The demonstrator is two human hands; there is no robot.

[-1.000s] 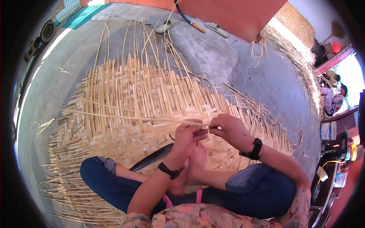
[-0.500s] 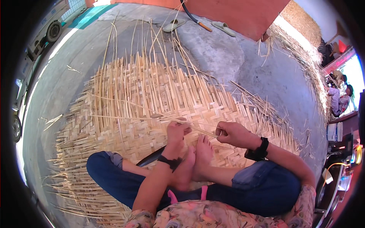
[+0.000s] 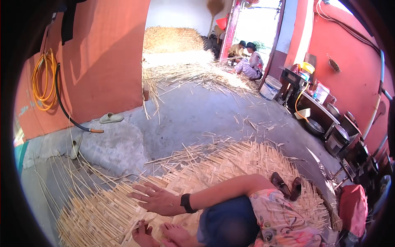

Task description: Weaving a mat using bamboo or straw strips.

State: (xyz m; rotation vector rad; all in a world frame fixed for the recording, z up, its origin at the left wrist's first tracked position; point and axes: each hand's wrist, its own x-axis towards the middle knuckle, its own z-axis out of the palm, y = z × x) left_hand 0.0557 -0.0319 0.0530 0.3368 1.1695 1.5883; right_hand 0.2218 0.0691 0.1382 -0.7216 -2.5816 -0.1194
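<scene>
A large herringbone mat (image 3: 230,164) woven from pale, flat bamboo strips lies under me, with loose strip ends fanning out on its left side. My right hand (image 3: 158,200) is held above the mat, fingers spread, with nothing in it. Below it, at the lower edge of the picture, my left hand (image 3: 144,235) has its fingers curled together around a thin bamboo strip (image 3: 123,236). Only part of that hand shows. My bare foot (image 3: 177,232) rests on the mat just right of it.
Dark shoes (image 3: 281,184) sit on the mat to the right. Pale slippers (image 3: 111,118) and a black hose (image 3: 66,107) lie toward the left wall. Loose straw (image 3: 197,74) is heaped at the back, near two crouching people (image 3: 251,66). Pots (image 3: 337,138) and a bucket (image 3: 270,87) line the right.
The view has swung to the right, bringing in the doorway and pots. My right hand has let go of the strips and opened; my left hand stays closed.
</scene>
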